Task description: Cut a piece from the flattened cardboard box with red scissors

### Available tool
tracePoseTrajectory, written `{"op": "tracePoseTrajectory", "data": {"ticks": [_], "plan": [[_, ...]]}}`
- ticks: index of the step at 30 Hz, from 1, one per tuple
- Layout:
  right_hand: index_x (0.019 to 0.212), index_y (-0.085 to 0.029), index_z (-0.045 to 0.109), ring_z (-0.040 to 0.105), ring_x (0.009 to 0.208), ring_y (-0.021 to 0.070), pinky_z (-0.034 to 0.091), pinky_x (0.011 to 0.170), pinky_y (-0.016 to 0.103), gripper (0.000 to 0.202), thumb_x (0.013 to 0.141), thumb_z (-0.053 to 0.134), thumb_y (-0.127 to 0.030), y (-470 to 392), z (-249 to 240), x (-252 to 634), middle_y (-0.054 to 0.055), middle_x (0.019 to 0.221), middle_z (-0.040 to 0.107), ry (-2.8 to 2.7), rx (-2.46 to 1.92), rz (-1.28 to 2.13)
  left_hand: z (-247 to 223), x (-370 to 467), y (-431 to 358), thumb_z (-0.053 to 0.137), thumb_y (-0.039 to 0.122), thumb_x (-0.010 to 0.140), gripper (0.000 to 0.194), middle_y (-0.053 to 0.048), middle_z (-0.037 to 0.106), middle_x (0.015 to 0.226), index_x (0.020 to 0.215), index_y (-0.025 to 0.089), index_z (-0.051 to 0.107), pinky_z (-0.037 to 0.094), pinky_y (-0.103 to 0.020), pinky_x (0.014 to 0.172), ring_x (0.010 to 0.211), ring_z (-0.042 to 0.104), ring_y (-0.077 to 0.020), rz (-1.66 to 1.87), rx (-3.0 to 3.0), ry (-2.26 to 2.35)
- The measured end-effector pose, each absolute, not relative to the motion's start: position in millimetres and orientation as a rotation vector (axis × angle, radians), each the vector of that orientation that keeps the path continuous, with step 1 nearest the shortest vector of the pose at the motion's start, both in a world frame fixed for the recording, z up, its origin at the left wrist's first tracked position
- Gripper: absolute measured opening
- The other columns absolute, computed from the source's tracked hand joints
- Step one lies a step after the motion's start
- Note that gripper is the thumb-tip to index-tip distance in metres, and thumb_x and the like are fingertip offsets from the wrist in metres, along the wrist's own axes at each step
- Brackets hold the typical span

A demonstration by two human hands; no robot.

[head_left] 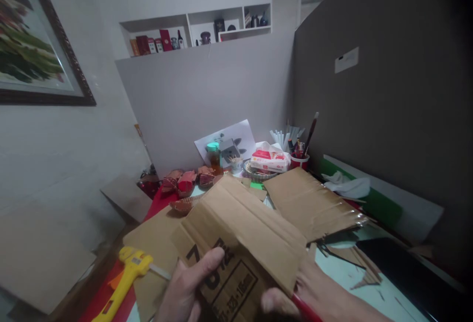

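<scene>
My left hand [185, 287] grips a folded piece of printed brown cardboard [254, 233] at its left side, thumb lying on the black lettering. My right hand [314, 287] holds the same cardboard at its right edge, with the thumb on the near face and the other fingers partly hidden behind a flap. Beside that hand shows something red and narrow [305, 308]; I cannot make out what it is. A yellow glue gun [127, 277] lies left of my left hand, its nozzle pointing right.
Flat cardboard sheets [295, 204] lie behind and under the work. Farther back are a tissue pack [270, 158], a red pen cup [299, 160], a jar with a green lid [213, 157] and small red-brown cardboard pieces [186, 181]. Cardboard scraps [354, 260] lie at right. Grey panels [207, 95] enclose the table.
</scene>
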State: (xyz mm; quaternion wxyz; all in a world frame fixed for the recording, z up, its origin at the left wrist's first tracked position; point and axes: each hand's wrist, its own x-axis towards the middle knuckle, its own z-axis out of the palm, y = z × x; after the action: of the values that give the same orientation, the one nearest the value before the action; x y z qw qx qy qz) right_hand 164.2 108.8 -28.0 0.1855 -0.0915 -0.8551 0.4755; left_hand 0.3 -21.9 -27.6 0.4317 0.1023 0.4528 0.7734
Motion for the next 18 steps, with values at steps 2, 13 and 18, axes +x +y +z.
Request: {"op": "tracePoseTrajectory", "data": {"ticks": [2, 13, 18], "plan": [[0.145, -0.028, 0.053, 0.055, 0.13, 0.0325, 0.047, 0.108, 0.041, 0.068, 0.085, 0.069, -0.056, 108, -31, 164, 0.008, 0.138, 0.063, -2.382, -0.267, 1.462, -29, 0, -23, 0.078, 0.009, 0.079, 0.102, -0.007, 0.078, 0.105, 0.156, 0.027, 0.016, 0.05, -0.042, 0.106, 0.125, 0.06, -0.0289, 1.936, 0.258, 1.112], [0.146, -0.032, 0.052, 0.049, 0.134, 0.0391, 0.041, 0.113, 0.049, 0.069, 0.083, 0.073, -0.05, 110, -27, 165, 0.008, 0.135, 0.066, -2.531, -0.3, 1.151, -29, 1, -24, 0.087, 0.003, 0.064, 0.109, -0.003, 0.076, 0.114, 0.152, 0.034, 0.031, 0.062, -0.036, 0.086, 0.113, 0.067, -0.0315, 1.963, 0.232, 1.105], [0.143, -0.032, 0.056, 0.05, 0.133, 0.0362, 0.039, 0.114, 0.045, 0.058, 0.089, 0.066, -0.053, 104, -15, 165, 0.005, 0.135, 0.065, -2.482, -0.213, 1.15, -26, 1, -28, 0.081, 0.006, 0.074, 0.104, 0.0, 0.077, 0.111, 0.154, 0.038, 0.021, 0.058, -0.041, 0.096, 0.115, 0.066, -0.0304, 1.867, 0.203, 1.075]]}}
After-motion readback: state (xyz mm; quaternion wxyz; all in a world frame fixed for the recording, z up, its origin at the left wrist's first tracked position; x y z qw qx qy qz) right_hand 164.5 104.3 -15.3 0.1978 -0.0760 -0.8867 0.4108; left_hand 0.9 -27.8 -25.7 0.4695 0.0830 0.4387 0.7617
